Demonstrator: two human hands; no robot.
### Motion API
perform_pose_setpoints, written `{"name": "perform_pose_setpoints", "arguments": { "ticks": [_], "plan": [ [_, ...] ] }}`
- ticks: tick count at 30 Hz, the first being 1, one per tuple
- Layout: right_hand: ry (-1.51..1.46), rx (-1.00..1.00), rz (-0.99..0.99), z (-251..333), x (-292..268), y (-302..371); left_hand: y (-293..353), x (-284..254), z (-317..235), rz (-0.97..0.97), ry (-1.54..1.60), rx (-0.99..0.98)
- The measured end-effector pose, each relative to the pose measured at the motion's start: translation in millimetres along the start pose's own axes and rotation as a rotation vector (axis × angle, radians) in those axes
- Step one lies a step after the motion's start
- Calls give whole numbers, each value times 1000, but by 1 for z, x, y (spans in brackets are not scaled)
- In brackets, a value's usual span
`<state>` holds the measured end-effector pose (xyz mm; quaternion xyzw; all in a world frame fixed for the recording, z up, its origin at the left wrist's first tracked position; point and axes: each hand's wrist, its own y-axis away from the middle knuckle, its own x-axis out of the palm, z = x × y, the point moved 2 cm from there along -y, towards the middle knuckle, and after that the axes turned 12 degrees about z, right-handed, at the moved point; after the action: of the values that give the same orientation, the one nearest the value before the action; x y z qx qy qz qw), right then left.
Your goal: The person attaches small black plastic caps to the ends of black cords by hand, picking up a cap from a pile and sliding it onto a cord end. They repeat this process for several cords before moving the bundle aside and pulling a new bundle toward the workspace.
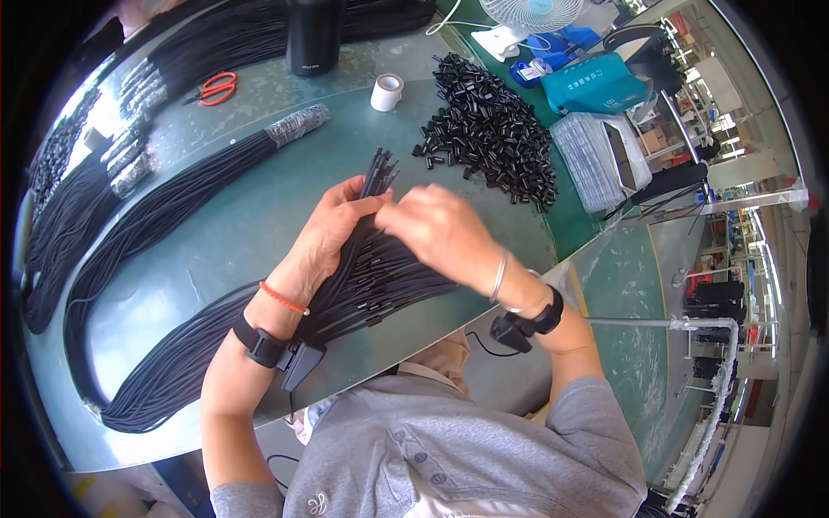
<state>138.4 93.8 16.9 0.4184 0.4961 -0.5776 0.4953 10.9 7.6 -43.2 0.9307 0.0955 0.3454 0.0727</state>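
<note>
My left hand (332, 226) is closed around a bundle of thin black cords (376, 169), whose loose ends stick up past the fingers. Just to the right, my right hand (442, 235) is blurred by motion. Its fingers look pinched together beside the cord ends, and what they hold is hidden. Beneath both hands, more black cords (186, 380) lie in a long curved loop. Short black sleeves (373, 298) show on several cord ends below my right hand. A heap of small black tube-shaped pieces (492, 129) sits farther off to the right.
Plastic-wrapped cord bundles (298, 125) lie on the left of the green table. Behind are orange-handled scissors (218, 88), a black bottle (314, 34) and a white tape roll (387, 92). At right stand a teal bag (598, 85), a clear plastic box (596, 160) and a fan (531, 13).
</note>
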Motion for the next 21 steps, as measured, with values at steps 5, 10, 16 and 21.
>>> {"name": "perform_pose_setpoints", "arguments": {
  "ticks": [5,10,16,21],
  "plan": [
    [-227,50,-16,-22,17,-1,1,-10,2,-17,-69,9],
    [202,247,-129,-85,26,7,0,-3,-2,3,-92,-41],
    [-669,365,-144,-85,32,7,-2,-7,1,54,-146,-38],
    [-1544,445,-50,-62,19,3,-1,-10,2,36,-158,-20]
  ]
}}
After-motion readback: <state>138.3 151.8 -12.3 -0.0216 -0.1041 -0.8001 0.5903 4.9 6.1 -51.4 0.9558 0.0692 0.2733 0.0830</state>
